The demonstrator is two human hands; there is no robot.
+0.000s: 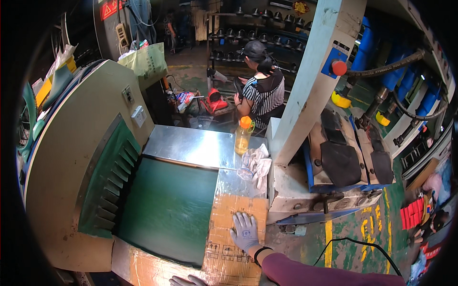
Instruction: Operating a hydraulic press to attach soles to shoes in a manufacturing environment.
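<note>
Purple sleeve (pixel 310 270) | right hand (pixel 245 232) flat on cardboard (pixel 226 209); left hand (pixel 189 281) apart, grip unclear | could snag on adjacent belt (pixel 169 205), if running

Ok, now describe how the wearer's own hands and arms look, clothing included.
The right hand wears a pale grey fabric glove with a round blue mark on its back. A slim black band circles the wrist; the sleeve is plum-coloured. The left hand, mostly cut off at the lower edge, shows a similar grey glove.

1 orange-capped bottle (pixel 242 140), 1 red button (pixel 338 68).
</note>
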